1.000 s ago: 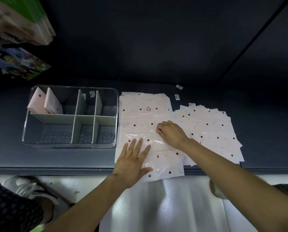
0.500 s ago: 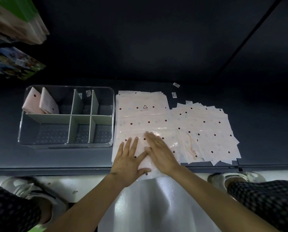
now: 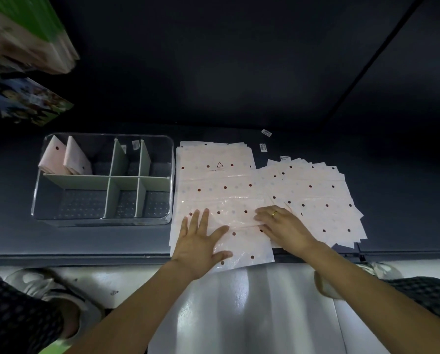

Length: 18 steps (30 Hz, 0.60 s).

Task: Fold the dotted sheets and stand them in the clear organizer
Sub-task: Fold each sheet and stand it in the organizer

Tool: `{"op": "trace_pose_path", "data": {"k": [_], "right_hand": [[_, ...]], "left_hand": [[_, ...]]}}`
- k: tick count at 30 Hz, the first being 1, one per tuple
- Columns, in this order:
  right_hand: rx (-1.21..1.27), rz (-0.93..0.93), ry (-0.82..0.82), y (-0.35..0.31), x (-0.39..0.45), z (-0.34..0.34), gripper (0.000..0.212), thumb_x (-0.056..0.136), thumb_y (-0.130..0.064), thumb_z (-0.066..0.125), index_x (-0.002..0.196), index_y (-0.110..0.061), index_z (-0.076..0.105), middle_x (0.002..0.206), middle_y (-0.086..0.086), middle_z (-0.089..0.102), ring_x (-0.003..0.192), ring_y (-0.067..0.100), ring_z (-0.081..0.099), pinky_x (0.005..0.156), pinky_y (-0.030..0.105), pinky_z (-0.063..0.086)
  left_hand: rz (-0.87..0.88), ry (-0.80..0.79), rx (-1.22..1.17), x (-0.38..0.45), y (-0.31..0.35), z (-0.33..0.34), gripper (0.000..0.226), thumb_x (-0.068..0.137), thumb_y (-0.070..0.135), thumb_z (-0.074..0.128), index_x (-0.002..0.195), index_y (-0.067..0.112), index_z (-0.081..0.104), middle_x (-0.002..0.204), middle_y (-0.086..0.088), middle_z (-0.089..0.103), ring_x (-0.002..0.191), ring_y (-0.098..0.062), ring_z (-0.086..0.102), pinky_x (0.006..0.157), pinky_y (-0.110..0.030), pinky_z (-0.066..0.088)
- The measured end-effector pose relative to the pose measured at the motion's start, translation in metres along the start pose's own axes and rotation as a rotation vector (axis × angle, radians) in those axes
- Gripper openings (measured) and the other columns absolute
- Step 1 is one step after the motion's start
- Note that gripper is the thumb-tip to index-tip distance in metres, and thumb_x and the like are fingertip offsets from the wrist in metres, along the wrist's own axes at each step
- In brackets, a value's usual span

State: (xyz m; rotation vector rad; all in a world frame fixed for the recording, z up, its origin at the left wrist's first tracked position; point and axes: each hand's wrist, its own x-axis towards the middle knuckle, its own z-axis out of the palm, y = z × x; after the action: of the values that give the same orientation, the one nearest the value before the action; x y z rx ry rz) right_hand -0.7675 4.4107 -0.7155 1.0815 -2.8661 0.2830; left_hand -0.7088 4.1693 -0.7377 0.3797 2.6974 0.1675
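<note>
Pressing flat, the left hand and right hand hold nothing, fingers straight on the top dotted sheet at the shelf's front edge. It's slippery; it could slide off.

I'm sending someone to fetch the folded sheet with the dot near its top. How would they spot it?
Find the clear organizer left of the flat sheets. In its far-left compartment stand two folded pink sheets; take the leftmost one, with a dark dot near its peak.
</note>
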Motion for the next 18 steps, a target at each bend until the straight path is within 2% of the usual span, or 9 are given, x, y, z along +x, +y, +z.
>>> {"op": "trace_pose_path", "data": {"k": [1, 3, 7, 9, 11, 13, 16, 18], "right_hand": [[-0.044, -0.050, 0.023, 0.000, 0.002, -0.001, 0.037, 0.051, -0.002, 0.089, 0.085, -0.007, 0.074, 0.093, 0.006, 0.073, 0.081, 0.020, 0.071, 0.065, 0.027, 0.057], [-0.081, -0.125, 0.042, -0.002, 0.006, -0.007, 0.039, 0.044, 0.000, 0.089, 0.080, -0.009, 0.075, 0.085, 0.003, 0.073, 0.073, 0.019, 0.070, 0.060, 0.024, 0.054], [-0.086, -0.285, 0.110, -0.013, 0.008, -0.020, 0.018, 0.063, -0.007, 0.081, 0.077, -0.011, 0.072, 0.077, -0.001, 0.069, 0.068, 0.021, 0.065, 0.061, 0.023, 0.051], [-0.060, -0.357, 0.145, -0.027, 0.008, -0.024, 0.009, 0.070, -0.015, 0.078, 0.076, -0.013, 0.071, 0.075, -0.001, 0.067, 0.068, 0.021, 0.063, 0.062, 0.024, 0.050], [0.006, -0.376, 0.156, -0.046, 0.008, -0.025, 0.007, 0.076, -0.019, 0.075, 0.075, -0.014, 0.071, 0.074, -0.003, 0.066, 0.068, 0.020, 0.062, 0.063, 0.025, 0.049], [0.079, -0.340, 0.139, -0.064, 0.007, -0.024, 0.008, 0.077, -0.021, 0.075, 0.075, -0.015, 0.071, 0.074, -0.004, 0.067, 0.070, 0.018, 0.063, 0.065, 0.025, 0.050], [0.177, -0.226, 0.067, -0.079, 0.009, -0.026, 0.014, 0.076, -0.027, 0.078, 0.085, -0.017, 0.073, 0.081, -0.005, 0.071, 0.076, 0.017, 0.066, 0.070, 0.026, 0.051], [0.264, -0.039, -0.115, -0.073, 0.014, -0.031, 0.028, 0.081, -0.037, 0.071, 0.104, -0.023, 0.070, 0.097, -0.007, 0.070, 0.092, 0.014, 0.063, 0.080, 0.027, 0.048]], "left_hand": [[-0.009, 0.000, -0.014, 0.000, 0.001, -0.001, 0.066, 0.087, 0.073, 0.022, 0.146, 0.045, 0.012, 0.157, -0.013, -0.019, 0.143, -0.033, -0.021, 0.115, -0.050, -0.013], [-0.026, 0.010, -0.028, 0.000, 0.002, -0.003, 0.064, 0.087, 0.073, 0.022, 0.145, 0.045, 0.017, 0.158, -0.013, -0.015, 0.144, -0.032, -0.019, 0.114, -0.051, -0.014], [-0.031, 0.112, -0.058, -0.002, 0.003, -0.007, 0.059, 0.089, 0.069, 0.029, 0.141, 0.040, 0.033, 0.159, -0.009, -0.005, 0.145, -0.026, -0.014, 0.114, -0.048, -0.014], [0.002, 0.176, -0.065, -0.006, 0.004, -0.008, 0.057, 0.090, 0.065, 0.036, 0.138, 0.035, 0.042, 0.159, -0.005, 0.009, 0.145, -0.021, 0.000, 0.116, -0.039, -0.006], [0.036, 0.231, -0.103, -0.009, 0.006, -0.008, 0.051, 0.090, 0.059, 0.043, 0.133, 0.031, 0.050, 0.151, -0.001, 0.028, 0.139, -0.018, 0.018, 0.111, -0.031, 0.011], [0.046, 0.262, -0.185, -0.011, 0.009, -0.007, 0.038, 0.092, 0.046, 0.049, 0.125, 0.029, 0.057, 0.138, 0.004, 0.042, 0.128, -0.018, 0.032, 0.100, -0.027, 0.024], [0.040, 0.298, -0.240, -0.013, 0.012, -0.004, 0.027, 0.094, 0.028, 0.046, 0.115, 0.026, 0.063, 0.121, 0.003, 0.053, 0.111, -0.019, 0.042, 0.085, -0.025, 0.031], [0.009, 0.322, -0.271, -0.013, 0.010, 0.000, 0.025, 0.096, 0.028, 0.046, 0.112, 0.021, 0.065, 0.116, 0.002, 0.055, 0.107, -0.020, 0.044, 0.082, -0.025, 0.033]]}}
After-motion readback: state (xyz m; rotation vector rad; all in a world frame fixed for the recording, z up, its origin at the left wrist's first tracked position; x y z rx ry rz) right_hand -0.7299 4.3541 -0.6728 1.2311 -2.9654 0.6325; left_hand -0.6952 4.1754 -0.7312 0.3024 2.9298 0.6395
